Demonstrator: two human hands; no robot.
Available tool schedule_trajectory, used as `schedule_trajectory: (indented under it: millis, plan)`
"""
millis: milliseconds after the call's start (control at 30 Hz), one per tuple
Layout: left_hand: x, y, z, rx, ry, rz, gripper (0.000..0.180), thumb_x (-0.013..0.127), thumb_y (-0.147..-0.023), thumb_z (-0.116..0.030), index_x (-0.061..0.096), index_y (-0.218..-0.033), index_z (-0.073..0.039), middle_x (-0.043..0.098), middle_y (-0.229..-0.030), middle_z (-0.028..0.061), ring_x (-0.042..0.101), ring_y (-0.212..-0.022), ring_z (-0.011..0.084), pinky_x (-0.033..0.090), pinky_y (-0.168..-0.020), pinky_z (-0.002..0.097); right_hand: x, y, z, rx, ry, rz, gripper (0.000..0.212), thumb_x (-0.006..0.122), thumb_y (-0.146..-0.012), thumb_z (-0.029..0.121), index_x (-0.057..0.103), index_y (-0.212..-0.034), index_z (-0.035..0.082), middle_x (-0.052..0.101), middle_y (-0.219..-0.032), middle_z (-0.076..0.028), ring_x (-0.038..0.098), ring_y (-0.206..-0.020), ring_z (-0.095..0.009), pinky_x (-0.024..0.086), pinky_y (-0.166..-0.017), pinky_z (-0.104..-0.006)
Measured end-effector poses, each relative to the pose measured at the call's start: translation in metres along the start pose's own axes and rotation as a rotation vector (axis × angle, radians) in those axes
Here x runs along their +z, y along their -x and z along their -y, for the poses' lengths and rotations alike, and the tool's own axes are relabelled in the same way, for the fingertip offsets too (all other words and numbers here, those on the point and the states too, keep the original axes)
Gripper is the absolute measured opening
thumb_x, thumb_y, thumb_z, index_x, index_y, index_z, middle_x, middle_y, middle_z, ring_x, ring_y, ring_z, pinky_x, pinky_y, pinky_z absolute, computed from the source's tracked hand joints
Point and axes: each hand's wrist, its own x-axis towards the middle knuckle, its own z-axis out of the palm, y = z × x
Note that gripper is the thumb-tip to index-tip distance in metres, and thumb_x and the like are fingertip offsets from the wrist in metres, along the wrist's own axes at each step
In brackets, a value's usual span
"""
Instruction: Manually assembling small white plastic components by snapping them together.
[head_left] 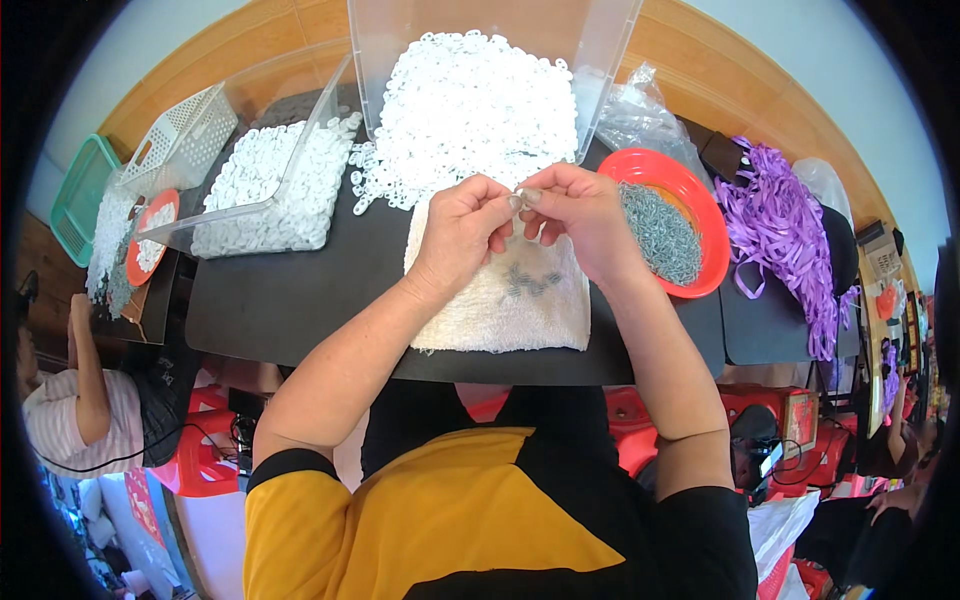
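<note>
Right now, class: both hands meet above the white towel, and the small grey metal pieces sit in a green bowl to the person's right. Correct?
Not quite. In the head view the bowl holding the metal pieces is red, not green. Both hands, left and right, do meet above the white towel.

shirt: short-sleeved, yellow and black colour blocks, yellow over left shoulder and chest, black on right side
sleeves: black cuff band on yellow left sleeve
forearms: bare
left hand (pixel 462 232), right hand (pixel 583 218): bare, ungloved

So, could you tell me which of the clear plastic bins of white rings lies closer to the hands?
The upright clear bin straight ahead, its white rings spilling toward the left hand and right hand. The other bin lies tipped farther left.
</note>
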Motion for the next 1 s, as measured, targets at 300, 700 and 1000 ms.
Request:
schedule_trajectory:
  millis: [300,700,1000]
  plan:
    - [0.002,-0.002,0.004,0.027,0.13,0.008,0.013,0.064,-0.092,-0.012,0.061,-0.086,-0.001,0.06,-0.067,0.0041,0.054,-0.052,0.0079,0.038,-0.041,0.0198,-0.005,-0.001,0.002,0.09,-0.144,0.033,0.014,0.065,-0.089,0.017,0.064,-0.086,0.003,0.065,-0.072,-0.004,0.06,-0.06,-0.011,0.044,-0.053,-0.0231]
    - [0.003,0.003,-0.003,0.17,0.098,0.137,0.032,0.073,-0.079,0.003,0.062,-0.109,0.002,0.067,-0.083,0.0073,0.061,-0.068,0.008,0.044,-0.05,0.0197,-0.016,0.001,0.006,0.13,-0.148,0.207,0.019,0.064,-0.09,0.021,0.064,-0.083,0.003,0.063,-0.068,-0.005,0.059,-0.055,-0.013,0.041,-0.05,-0.0234]
    - [0.001,0.006,-0.006,0.241,0.063,0.117,0.03,0.076,-0.076,0.004,0.064,-0.104,0.003,0.065,-0.082,0.0061,0.059,-0.065,0.0086,0.046,-0.051,0.0199,-0.013,0.007,0.012,0.171,-0.174,0.22,0.02,0.066,-0.09,0.021,0.064,-0.083,0.002,0.062,-0.067,-0.004,0.06,-0.055,-0.013,0.042,-0.049,-0.0234]
